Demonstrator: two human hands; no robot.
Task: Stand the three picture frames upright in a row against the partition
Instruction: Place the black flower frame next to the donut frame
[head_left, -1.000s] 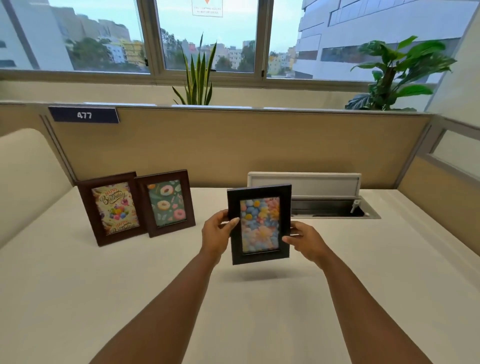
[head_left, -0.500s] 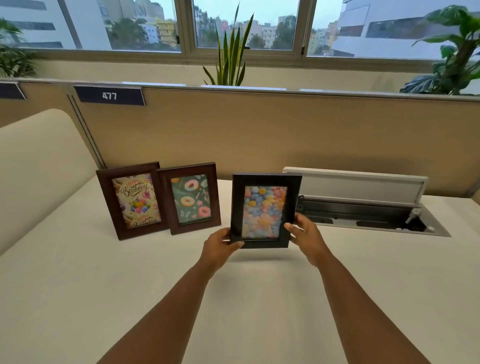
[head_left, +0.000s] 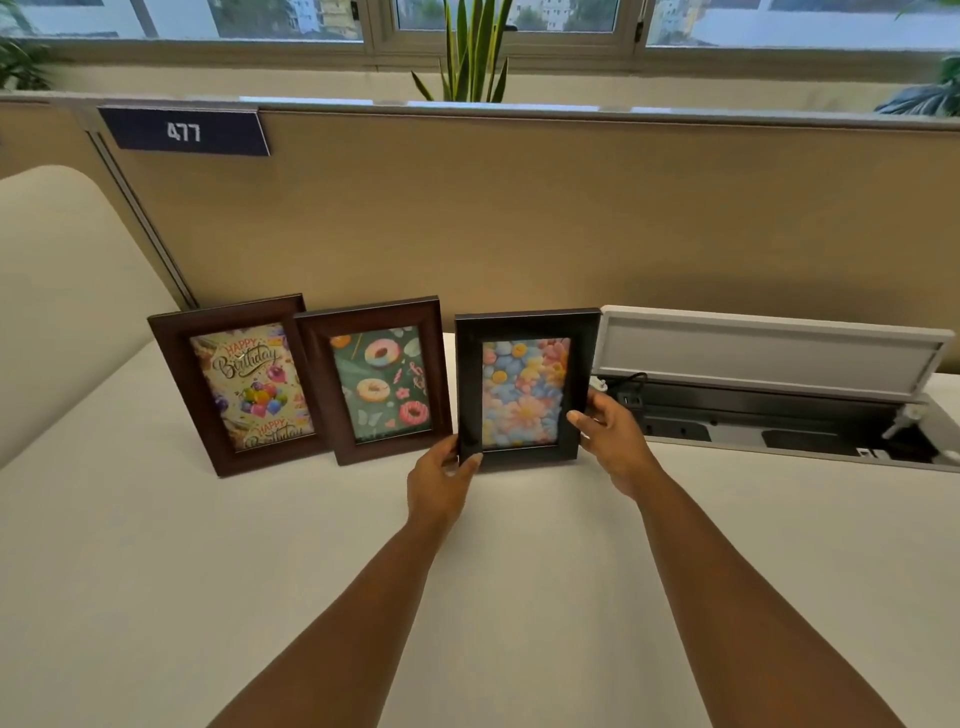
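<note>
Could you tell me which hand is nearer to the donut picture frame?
Left. The left hand sits just below-right of the donut frame; the right hand is across the black frame.

The donut frame (head_left: 382, 382) overlapped the birthday frame (head_left: 244, 387), covering its right border. Fingers of both hands (head_left: 441, 480) went out of sight behind the black frame (head_left: 524, 389), whose foot on the table (head_left: 156, 597) couldn't be made out. Forearms ran off the bottom edge; the snake plant (head_left: 472, 49) was cropped at the top.

Three frames (head_left: 524, 387) in a row on counter (head_left: 156, 571), partition (head_left: 519, 208) behind; open cable box (head_left: 779, 415) right.
</note>
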